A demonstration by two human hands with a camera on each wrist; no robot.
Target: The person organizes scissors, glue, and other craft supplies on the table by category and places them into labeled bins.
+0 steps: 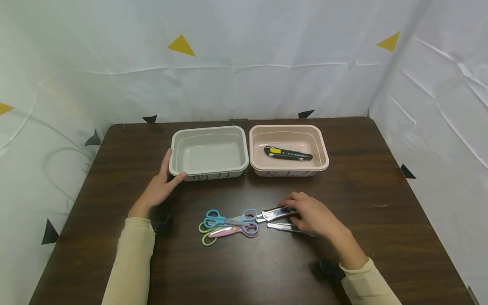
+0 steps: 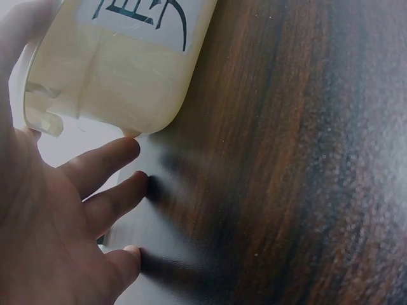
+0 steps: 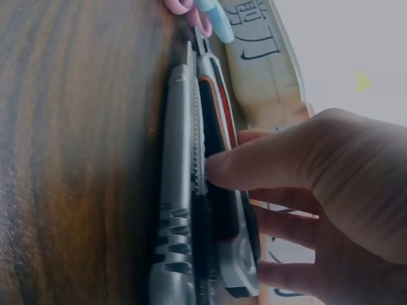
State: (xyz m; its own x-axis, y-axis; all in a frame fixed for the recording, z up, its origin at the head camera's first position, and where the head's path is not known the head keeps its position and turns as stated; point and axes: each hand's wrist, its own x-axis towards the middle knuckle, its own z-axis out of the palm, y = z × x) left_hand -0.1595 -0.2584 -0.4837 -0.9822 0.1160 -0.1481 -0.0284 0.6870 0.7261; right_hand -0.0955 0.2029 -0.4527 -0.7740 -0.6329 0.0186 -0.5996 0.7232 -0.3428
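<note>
My right hand [image 1: 312, 214] pinches a silver utility knife [image 1: 278, 213] with black and red on its grip, thumb on one side and fingers on the other. Right beside it lies a slimmer silver utility knife [image 3: 177, 190], parallel to it in the right wrist view. At the upper left, my left hand [image 1: 158, 188] rests with spread, fairly straight fingers against the near left corner of a pale grey-green bin [image 1: 209, 176]. Its thumb touches the front rim. A pink bin [image 1: 288, 170] to the right holds a dark green utility knife [image 1: 287, 153] with a yellow slider.
Left of the knives, several overlapping scissors lie in a pile, among them blue-handled scissors [image 1: 215, 219] and pink scissors [image 1: 225, 231]. Both bins stand side by side near the back edge of the brown table [image 1: 244, 271]. White sheeting [image 1: 244, 93] rises behind.
</note>
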